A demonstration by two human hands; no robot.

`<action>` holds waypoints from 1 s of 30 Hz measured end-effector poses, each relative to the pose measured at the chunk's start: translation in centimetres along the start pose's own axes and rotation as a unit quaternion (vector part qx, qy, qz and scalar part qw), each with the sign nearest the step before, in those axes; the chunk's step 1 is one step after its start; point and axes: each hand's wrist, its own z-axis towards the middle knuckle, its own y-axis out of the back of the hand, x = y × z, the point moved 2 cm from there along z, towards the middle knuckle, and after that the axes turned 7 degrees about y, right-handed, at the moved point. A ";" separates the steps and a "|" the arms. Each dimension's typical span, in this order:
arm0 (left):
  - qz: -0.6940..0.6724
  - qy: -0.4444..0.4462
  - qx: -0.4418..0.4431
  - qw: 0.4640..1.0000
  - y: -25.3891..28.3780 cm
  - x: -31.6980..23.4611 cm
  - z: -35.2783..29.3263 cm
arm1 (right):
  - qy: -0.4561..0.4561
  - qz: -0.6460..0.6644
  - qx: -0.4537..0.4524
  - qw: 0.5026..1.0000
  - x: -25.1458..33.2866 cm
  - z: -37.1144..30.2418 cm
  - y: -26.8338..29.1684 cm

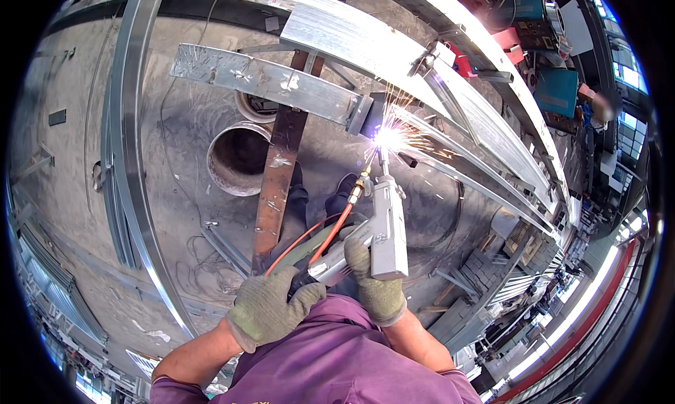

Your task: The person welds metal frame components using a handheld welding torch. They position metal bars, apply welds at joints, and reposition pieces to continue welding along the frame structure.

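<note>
Both my hands wear grey-green work gloves. My left hand (274, 307) is closed round the dark rear grip of a handheld welding gun (389, 221). My right hand (376, 288) wraps the near end of the gun's light grey body. An orange hose (332, 234) runs to a brass fitting (357, 192) beside the nozzle. At the nozzle tip a bright white-violet glare throws sparks, hiding the contact spot. That glare sits by the end of a short metal beam (267, 81), close to a long shiny steel beam (365, 42).
A rusty steel bar (278, 186) runs beneath the short beam, near my feet. Left of it stand round pipe pieces (239, 158). A long steel profile (133, 137) crosses the left side. Stacked metal pieces (471, 291) lie at right, and teal machines (555, 91) stand far right.
</note>
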 end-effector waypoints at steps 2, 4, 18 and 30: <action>-0.003 -0.003 -0.002 1.000 0.0 0.1 -0.1 | 0.001 -0.005 0.011 1.000 -0.3 0.0 0.0; -0.009 -0.004 -0.007 1.000 0.0 0.0 -0.2 | 0.001 -0.006 0.014 1.000 -0.4 -0.1 0.0; -0.013 0.001 -0.026 1.000 -0.2 -0.5 -0.8 | 0.011 0.036 0.019 0.999 -0.2 -0.1 -0.1; 0.004 0.097 -0.041 0.994 -3.7 -0.9 -2.0 | -0.013 0.074 0.063 0.995 -1.8 0.0 1.2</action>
